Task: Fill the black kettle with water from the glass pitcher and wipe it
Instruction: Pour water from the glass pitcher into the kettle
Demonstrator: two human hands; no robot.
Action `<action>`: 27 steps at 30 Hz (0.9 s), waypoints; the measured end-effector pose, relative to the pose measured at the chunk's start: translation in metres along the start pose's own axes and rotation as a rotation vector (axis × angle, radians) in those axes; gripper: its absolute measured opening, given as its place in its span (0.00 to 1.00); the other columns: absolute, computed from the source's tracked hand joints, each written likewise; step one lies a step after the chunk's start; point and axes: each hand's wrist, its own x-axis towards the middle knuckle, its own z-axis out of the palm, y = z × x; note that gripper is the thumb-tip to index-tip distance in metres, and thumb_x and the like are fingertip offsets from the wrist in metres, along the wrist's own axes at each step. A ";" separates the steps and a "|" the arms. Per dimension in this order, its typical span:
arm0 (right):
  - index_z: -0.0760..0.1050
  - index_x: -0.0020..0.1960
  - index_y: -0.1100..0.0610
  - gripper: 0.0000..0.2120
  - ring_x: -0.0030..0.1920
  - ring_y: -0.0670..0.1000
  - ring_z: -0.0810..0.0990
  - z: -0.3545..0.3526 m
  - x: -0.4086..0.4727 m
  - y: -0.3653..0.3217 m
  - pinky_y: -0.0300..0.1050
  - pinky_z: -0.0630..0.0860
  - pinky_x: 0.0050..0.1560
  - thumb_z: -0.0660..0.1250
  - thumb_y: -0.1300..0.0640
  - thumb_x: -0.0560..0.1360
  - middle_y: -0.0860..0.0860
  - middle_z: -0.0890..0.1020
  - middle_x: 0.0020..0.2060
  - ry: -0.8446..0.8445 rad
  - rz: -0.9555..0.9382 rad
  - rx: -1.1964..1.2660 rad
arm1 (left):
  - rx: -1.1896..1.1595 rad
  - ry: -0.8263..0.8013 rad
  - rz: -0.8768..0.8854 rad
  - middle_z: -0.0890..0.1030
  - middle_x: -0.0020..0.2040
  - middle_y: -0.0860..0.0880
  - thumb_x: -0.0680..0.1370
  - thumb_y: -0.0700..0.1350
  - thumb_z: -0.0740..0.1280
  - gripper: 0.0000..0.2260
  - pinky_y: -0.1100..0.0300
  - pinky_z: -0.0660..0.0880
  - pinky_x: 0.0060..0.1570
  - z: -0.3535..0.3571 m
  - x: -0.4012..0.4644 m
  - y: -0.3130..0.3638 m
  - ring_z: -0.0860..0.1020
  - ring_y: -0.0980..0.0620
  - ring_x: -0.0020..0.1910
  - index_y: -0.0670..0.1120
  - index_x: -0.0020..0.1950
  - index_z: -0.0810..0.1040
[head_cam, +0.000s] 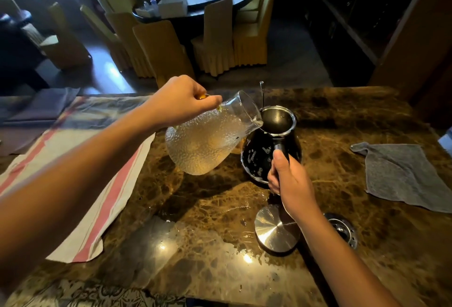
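Note:
The black kettle (259,157) stands lidless on the brown marble counter (220,221), its steel-rimmed mouth facing up. My right hand (289,179) grips its black handle on the near side. My left hand (182,101) holds the textured glass pitcher (205,145) by its handle. The pitcher is tipped to the right, with its spout at the kettle's rim. Water fills its lower body. The kettle's round steel lid (275,228) lies on the counter just in front of the kettle.
A grey cloth (401,172) lies crumpled at the right of the counter. A white towel with red stripes (80,179) covers the left part. A round metal drain fitting (342,229) sits beside the lid. Puddles wet the near counter. Covered chairs and a round table stand beyond.

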 end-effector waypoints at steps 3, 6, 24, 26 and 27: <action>0.67 0.39 0.59 0.27 0.28 0.51 0.66 -0.001 0.000 -0.001 0.40 0.64 0.29 0.57 0.35 0.81 0.53 0.68 0.28 -0.007 -0.003 0.003 | 0.041 0.001 0.008 0.70 0.25 0.49 0.79 0.58 0.67 0.24 0.70 0.62 0.21 -0.001 0.004 0.002 0.66 0.58 0.20 0.37 0.42 0.84; 0.67 0.39 0.58 0.27 0.28 0.51 0.66 -0.001 0.000 -0.003 0.40 0.64 0.29 0.57 0.34 0.80 0.52 0.68 0.27 -0.005 -0.003 0.000 | 0.092 -0.008 0.007 0.72 0.27 0.47 0.79 0.59 0.66 0.25 0.66 0.64 0.24 -0.004 0.008 0.005 0.68 0.55 0.24 0.38 0.41 0.83; 0.66 0.39 0.59 0.21 0.27 0.48 0.66 0.000 -0.001 -0.006 0.39 0.64 0.28 0.57 0.46 0.85 0.52 0.67 0.26 0.014 0.018 0.006 | 0.188 -0.127 -0.005 0.71 0.30 0.44 0.80 0.58 0.66 0.26 0.59 0.62 0.27 -0.019 0.029 0.023 0.67 0.49 0.28 0.33 0.44 0.82; 0.66 0.38 0.59 0.21 0.26 0.48 0.65 0.000 -0.001 -0.006 0.39 0.64 0.28 0.57 0.47 0.86 0.53 0.67 0.26 0.013 0.018 0.014 | 0.200 -0.136 0.005 0.72 0.30 0.44 0.80 0.59 0.66 0.27 0.59 0.63 0.27 -0.019 0.031 0.024 0.68 0.48 0.29 0.32 0.45 0.82; 0.66 0.38 0.59 0.21 0.26 0.48 0.65 0.000 -0.001 -0.006 0.39 0.64 0.28 0.57 0.48 0.86 0.54 0.67 0.27 0.013 0.020 0.016 | 0.209 -0.142 0.011 0.72 0.30 0.44 0.80 0.59 0.66 0.27 0.60 0.63 0.27 -0.020 0.032 0.025 0.68 0.49 0.29 0.33 0.46 0.82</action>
